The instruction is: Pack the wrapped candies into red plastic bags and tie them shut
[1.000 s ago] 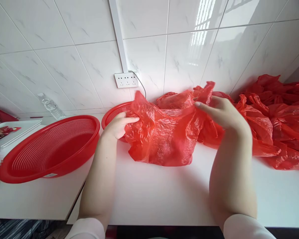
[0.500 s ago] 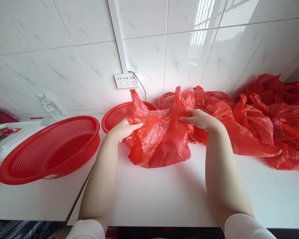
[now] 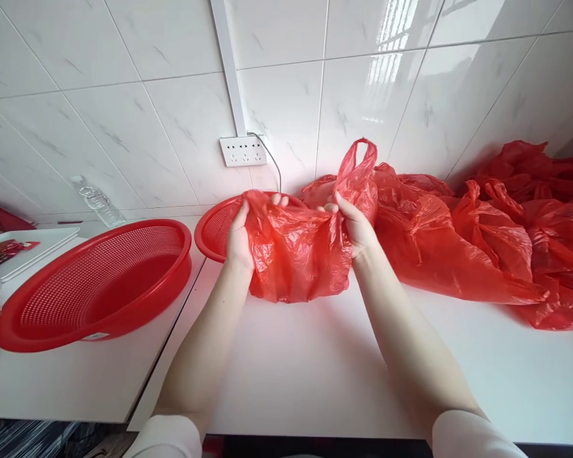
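A crumpled red plastic bag (image 3: 298, 254) hangs between my two hands above the white counter (image 3: 315, 375). My left hand (image 3: 241, 235) grips its left edge, fingers curled over the top. On the bag's right edge my right hand (image 3: 353, 222) is closed, and one handle loop (image 3: 360, 162) sticks up above it. The bag's lower end touches the counter. Behind it a small red strainer basket (image 3: 214, 229) is partly hidden.
A large red strainer basket (image 3: 95, 283) sits on the left counter. A heap of red plastic bags (image 3: 487, 235) fills the right side against the tiled wall. A wall socket (image 3: 242, 151), a clear water bottle (image 3: 95, 202) and a white tray (image 3: 38, 245) stand further back.
My hands have come closer together and lifted the bag's top edge. The bag is bunched narrower, and a handle loop now stands up on the right.
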Demonstrator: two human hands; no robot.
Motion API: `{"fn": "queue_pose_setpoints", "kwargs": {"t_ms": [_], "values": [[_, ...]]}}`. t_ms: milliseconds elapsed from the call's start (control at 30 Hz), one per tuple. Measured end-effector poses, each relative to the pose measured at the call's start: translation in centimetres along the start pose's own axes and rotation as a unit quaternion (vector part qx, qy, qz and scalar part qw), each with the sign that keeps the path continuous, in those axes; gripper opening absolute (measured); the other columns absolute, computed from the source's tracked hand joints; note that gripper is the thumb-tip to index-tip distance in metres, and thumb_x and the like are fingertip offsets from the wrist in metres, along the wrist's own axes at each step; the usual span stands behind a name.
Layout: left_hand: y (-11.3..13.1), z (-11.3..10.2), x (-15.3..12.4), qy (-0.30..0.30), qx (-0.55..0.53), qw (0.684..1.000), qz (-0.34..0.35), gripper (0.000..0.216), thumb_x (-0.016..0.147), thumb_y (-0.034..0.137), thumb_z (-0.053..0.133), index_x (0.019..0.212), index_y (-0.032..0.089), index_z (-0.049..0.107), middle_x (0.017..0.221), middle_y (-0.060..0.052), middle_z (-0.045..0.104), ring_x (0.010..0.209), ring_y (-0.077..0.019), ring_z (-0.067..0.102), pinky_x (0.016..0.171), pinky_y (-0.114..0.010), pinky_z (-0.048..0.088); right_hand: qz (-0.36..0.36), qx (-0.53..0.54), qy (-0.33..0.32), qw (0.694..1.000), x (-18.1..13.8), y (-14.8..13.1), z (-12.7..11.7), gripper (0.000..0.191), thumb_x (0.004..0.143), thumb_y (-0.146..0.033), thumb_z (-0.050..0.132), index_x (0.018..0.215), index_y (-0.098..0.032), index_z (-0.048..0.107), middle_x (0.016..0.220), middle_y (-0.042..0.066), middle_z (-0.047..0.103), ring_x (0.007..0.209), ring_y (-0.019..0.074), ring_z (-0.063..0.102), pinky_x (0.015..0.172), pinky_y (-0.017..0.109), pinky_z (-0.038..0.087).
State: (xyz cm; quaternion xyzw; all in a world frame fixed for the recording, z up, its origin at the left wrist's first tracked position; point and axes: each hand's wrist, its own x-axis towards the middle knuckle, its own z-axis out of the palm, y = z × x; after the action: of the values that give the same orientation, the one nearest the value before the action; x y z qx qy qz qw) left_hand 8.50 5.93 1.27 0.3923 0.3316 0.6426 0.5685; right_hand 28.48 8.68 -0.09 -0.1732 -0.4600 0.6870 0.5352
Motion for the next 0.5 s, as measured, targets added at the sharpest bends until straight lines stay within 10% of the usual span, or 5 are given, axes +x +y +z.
{"fn": "queue_pose_setpoints", "kwargs": {"t_ms": [133,300,400,500], "values": [[0.2,-0.2,0.3,-0.068,-0.063,0.992,-0.087,0.047,0.096,0.04,0.047,0.056,0.02,0.035,0.042,0.007,0.025,0.032,-0.0044,0.029,0.043,-0.021,0.043,0.007,0.013,-0.024,1.0,0.1,1.2,2.0,0.062,0.073,-0.054,0.074,0.053,-0.022,0.025,0.048,-0.007,0.026,0.044,0.0085,0.03,0.056,0.027,0.047],[0.2,0.3,-0.6,-0.201,0.021,0.968,-0.148,0.036,0.083,0.05,0.067,0.072,0.018,0.052,0.056,0.005,0.04,0.041,-0.0041,0.036,0.04,-0.019,0.034,-0.126,-0.166,0.012,0.978,-0.7,1.2,3.5,0.042,0.085,-0.052,0.062,0.064,-0.023,0.041,0.057,-0.005,0.036,0.053,0.0116,0.04,0.066,0.031,0.048],[-0.2,0.4,-1.6,-0.223,0.139,0.957,-0.124,0.031,0.073,0.043,0.08,0.08,0.02,0.061,0.063,0.002,0.049,0.052,-0.0088,0.05,0.048,-0.022,0.041,-0.223,-0.412,-0.061,0.882,-1.9,0.3,4.2,0.018,0.088,-0.038,0.059,0.08,-0.023,0.057,0.088,0.004,0.062,0.087,0.0219,0.058,0.093,0.044,0.046],[-0.2,0.2,-2.4,-0.177,0.17,0.962,-0.117,0.024,0.079,0.044,0.073,0.095,0.026,0.068,0.069,-0.002,0.06,0.067,-0.0196,0.064,0.056,-0.03,0.049,-0.267,-0.569,-0.162,0.761,-3.1,-1.0,4.8,0.011,0.082,-0.024,0.061,0.092,-0.025,0.063,0.129,0.005,0.057,0.125,0.0322,0.047,0.113,0.059,0.025]]}}
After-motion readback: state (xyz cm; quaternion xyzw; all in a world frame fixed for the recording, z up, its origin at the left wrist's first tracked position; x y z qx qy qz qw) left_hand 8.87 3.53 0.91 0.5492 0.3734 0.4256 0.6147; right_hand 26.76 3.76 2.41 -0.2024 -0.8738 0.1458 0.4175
